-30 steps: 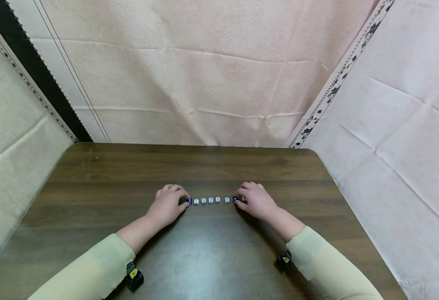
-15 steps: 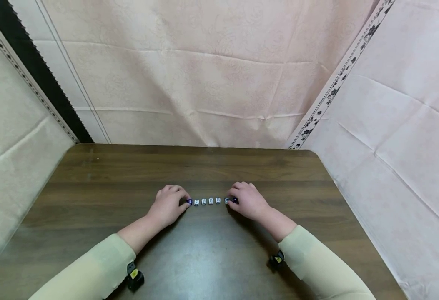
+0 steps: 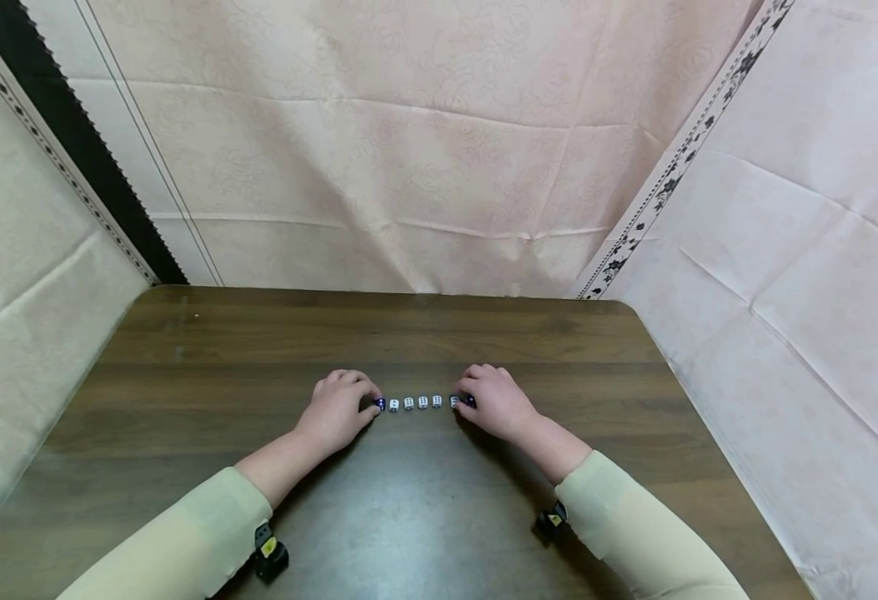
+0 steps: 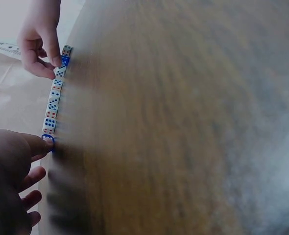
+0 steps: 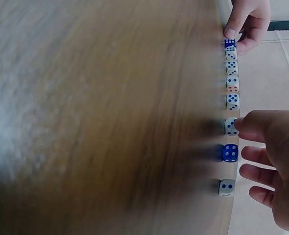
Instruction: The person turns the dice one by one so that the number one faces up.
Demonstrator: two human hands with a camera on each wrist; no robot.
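A row of small dice stands on the brown table point(image 3: 423, 483), mostly white with blue and red pips. At the row's left end my left hand point(image 3: 337, 410) pinches a blue die point(image 3: 381, 405) between thumb and forefinger. Several white dice, among them this white die point(image 3: 408, 403), stand between the hands with small gaps. My right hand point(image 3: 497, 404) pinches another white die point(image 5: 230, 126) with thumb and forefinger. Beyond it, under the right hand's other fingers, a second blue die point(image 5: 230, 152) and a white end die point(image 5: 227, 187) stand apart in the right wrist view.
Pale patterned cloth point(image 3: 378, 167) hangs behind the table's far edge, with more white cloth point(image 3: 806, 275) along the right side. A black device is strapped at each wrist, such as the left wrist device point(image 3: 269, 554).
My right hand has moved left, from the right-hand blue die to the white die beside it. The left hand stays on its blue die. The dice show no clear shift.
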